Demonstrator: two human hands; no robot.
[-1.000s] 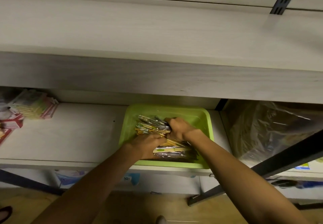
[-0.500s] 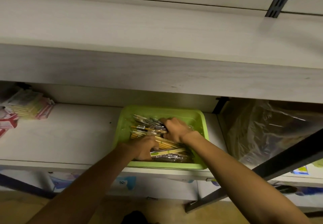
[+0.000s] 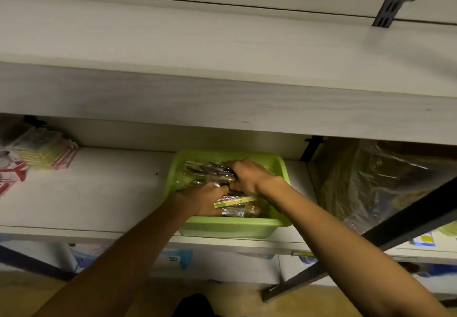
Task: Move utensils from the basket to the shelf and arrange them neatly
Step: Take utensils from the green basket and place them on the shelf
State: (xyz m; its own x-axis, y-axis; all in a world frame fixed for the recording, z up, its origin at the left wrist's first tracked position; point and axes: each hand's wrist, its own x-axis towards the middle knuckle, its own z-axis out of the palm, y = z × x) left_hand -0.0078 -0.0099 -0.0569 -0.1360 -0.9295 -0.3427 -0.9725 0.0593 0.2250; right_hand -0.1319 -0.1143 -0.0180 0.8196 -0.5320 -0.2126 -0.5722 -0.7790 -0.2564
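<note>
A lime-green plastic basket [image 3: 237,227] sits on the lower white shelf [image 3: 99,193], under the thick upper shelf board [image 3: 222,99]. It holds several wrapped utensils [image 3: 237,205] in clear and yellow packaging. My right hand [image 3: 249,175] grips a bundle of wrapped metal utensils [image 3: 210,169] at the far side of the basket. My left hand [image 3: 202,199] reaches in from the left, fingers curled round packets in the middle; what its fingertips hold is partly hidden.
Stacks of small red, pink and yellow packets [image 3: 42,153] lie at the left of the lower shelf. A plastic-wrapped bundle [image 3: 371,183] fills the right bay. A dark metal bar [image 3: 371,240] slants across the lower right. Blue-and-white boxes [image 3: 173,259] stand below.
Both hands have dug further into the basket; my right hand has gathered the wrapped metal utensils at the far side, and my left has slid in closer to it.
</note>
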